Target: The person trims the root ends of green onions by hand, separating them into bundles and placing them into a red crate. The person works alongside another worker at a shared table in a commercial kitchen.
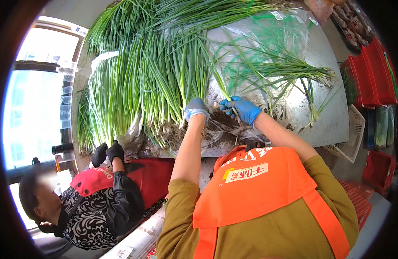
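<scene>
My right hand (243, 109), in a blue glove, grips a scallion (224, 89) near its white root end, with the green leaves slanting up and left. My left hand (196, 108), gloved in blue too, is at the lower edge of a thick pile of scallions (173, 74), near their roots. Its fingers are bent away from view, so I cannot tell whether it holds a stalk. Tangled roots (168, 131) and soil lie just left of my left wrist. A looser bunch of scallions (292, 69) lies to the right of my right hand, roots pointing right.
Clear plastic sheeting (237, 35) with green strips covers part of the metal table (328, 110). At the left, a co-worker's black-gloved hands (107, 153) touch the root ends of other scallions. Red crates (370, 74) and a white basket (352, 132) stand beyond the right edge.
</scene>
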A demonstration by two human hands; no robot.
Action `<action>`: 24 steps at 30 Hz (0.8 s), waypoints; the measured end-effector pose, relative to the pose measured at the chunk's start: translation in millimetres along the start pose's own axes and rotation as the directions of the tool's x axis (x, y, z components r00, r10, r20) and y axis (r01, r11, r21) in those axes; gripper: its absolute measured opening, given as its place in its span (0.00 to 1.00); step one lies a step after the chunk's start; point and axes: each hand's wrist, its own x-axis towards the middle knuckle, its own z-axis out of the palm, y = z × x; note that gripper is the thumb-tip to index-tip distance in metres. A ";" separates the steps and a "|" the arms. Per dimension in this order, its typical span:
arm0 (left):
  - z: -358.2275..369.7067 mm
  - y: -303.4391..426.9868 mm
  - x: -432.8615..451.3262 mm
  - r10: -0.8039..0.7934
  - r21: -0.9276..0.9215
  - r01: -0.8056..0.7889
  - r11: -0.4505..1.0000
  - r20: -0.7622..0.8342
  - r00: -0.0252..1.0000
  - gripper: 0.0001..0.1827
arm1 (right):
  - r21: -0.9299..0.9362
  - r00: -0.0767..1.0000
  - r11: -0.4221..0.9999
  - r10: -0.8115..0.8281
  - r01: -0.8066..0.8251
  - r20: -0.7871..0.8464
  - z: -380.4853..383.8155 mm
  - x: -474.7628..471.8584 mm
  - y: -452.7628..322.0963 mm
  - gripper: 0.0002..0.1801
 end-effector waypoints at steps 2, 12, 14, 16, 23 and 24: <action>-0.3 4.0 -2.7 0.021 0.037 -0.023 0.999 0.063 0.998 0.09 | 0.029 1.000 1.000 0.005 -0.005 -0.006 -5.0 3.6 2.9 0.12; 20.6 -33.1 18.9 -0.051 -0.563 0.136 0.815 0.164 0.985 0.18 | 0.081 0.999 0.996 0.039 -0.036 -0.035 -4.8 33.0 11.1 0.13; 16.0 -34.4 8.0 -0.056 -0.382 0.061 0.922 0.026 0.998 0.20 | 0.166 0.998 0.985 0.046 -0.038 -0.047 3.4 43.3 13.9 0.11; 2.1 -18.3 -7.3 -0.119 -0.326 0.116 0.938 0.012 0.993 0.18 | 0.081 0.996 0.996 0.052 -0.046 -0.071 14.4 45.3 9.1 0.11; 48.1 -36.1 19.4 0.042 -0.446 -0.037 0.894 0.003 0.999 0.16 | -0.134 0.994 0.991 0.002 -0.016 -0.108 26.0 43.6 7.0 0.12; 29.5 -30.3 7.8 -0.045 -0.707 0.093 0.701 0.086 0.995 0.14 | -0.120 0.992 0.993 0.005 -0.020 -0.127 20.0 42.6 5.0 0.12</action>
